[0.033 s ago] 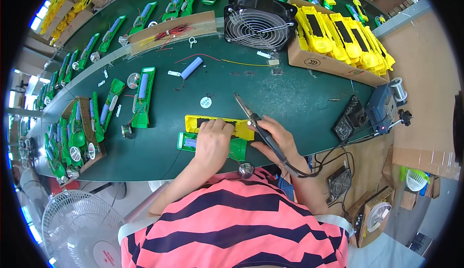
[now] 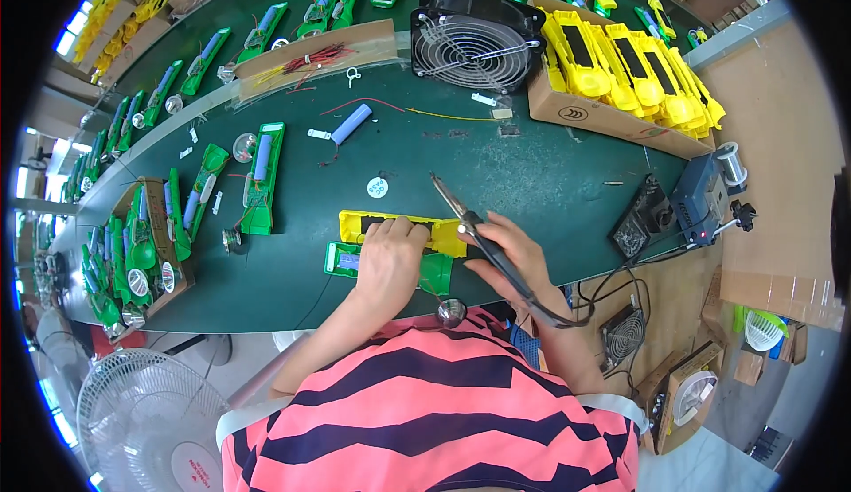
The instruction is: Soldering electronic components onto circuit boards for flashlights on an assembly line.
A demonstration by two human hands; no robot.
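Under the left hand (image 2: 390, 257) lies a yellow casing (image 2: 365, 222), the right hand (image 2: 514, 257) gripping a soldering iron (image 2: 465, 217).

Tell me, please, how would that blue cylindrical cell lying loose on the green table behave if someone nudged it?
The blue cell is a smooth round cylinder lying on its side on the flat green table, so it would probably roll. The thin wire at its end might drag and slow it. It looks rigid, likely fairly dense for its size.

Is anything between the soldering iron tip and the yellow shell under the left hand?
Nothing visible: the soldering iron in the right hand points up and away, over bare mat beyond the yellow shell the left hand presses.
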